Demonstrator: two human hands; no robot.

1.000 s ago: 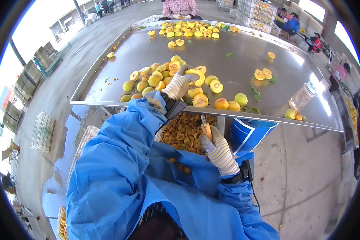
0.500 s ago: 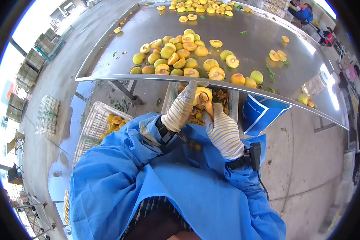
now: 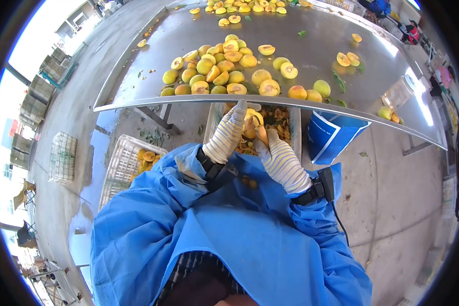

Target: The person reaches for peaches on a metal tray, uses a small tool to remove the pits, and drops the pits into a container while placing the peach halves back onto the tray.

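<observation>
My left hand (image 3: 229, 131), in a striped glove, is closed around a yellow peach half (image 3: 252, 122) just below the steel table's front edge. My right hand (image 3: 279, 159), also gloved, grips a small knife with an orange handle (image 3: 261, 134) whose tip is at the peach half. Both hands hover over a white crate (image 3: 296, 133) filled with pits and scraps. A pile of whole and halved yellow peaches (image 3: 217, 74) lies on the steel table (image 3: 188, 35) just beyond. Blue sleeves and a blue apron cover my arms and lap.
A blue bag (image 3: 331, 138) hangs under the table at the right. A white crate (image 3: 118, 164) with a few peach halves sits on the wet floor at the left. More peaches (image 3: 239, 7) lie at the table's far end. A plastic jar (image 3: 397, 93) stands at the table's right.
My left hand took a peach half from the table pile and brought it down over the scrap crate. My right hand rose with the knife to meet it.
</observation>
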